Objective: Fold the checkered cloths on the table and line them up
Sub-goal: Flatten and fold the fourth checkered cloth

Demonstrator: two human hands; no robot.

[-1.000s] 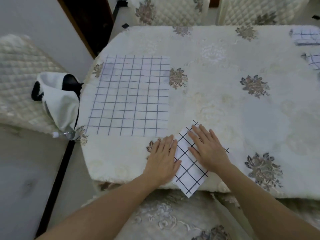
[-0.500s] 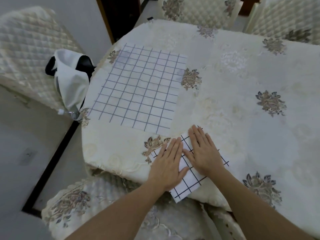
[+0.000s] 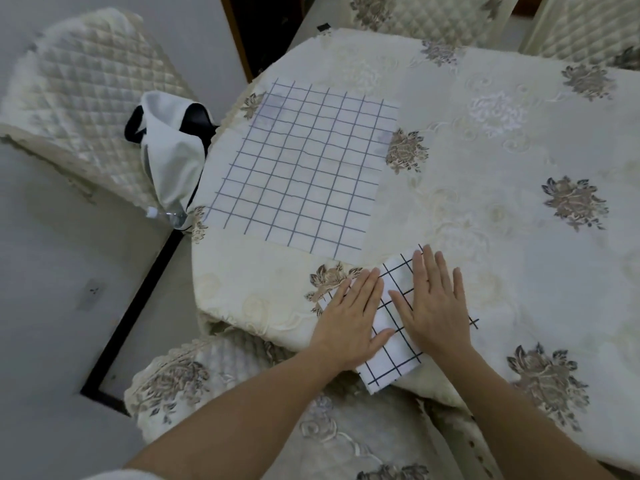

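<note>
Nearest to us, both hands lie flat with fingers straight, side by side and palm down on the folded cloth (image 3: 392, 362). The left hand (image 3: 349, 313) covers its left part, with fingertips reaching onto the desk (image 3: 540, 278). The right hand (image 3: 434, 306) covers its right part. We see a narrow strip of cloth between them, so the hands do not touch, and neither grips anything. This cloth sits at the desk's near edge, turned at an angle, and its near corner hangs over the edge. It is white with a bold black grid. Beyond the hands and to the left, a larger cloth (image 3: 304, 174) lies spread flat. It is well apart from both hands, pale, and has a thinner grey-blue grid. The desk wears a cream covering with brown flower motifs.
</note>
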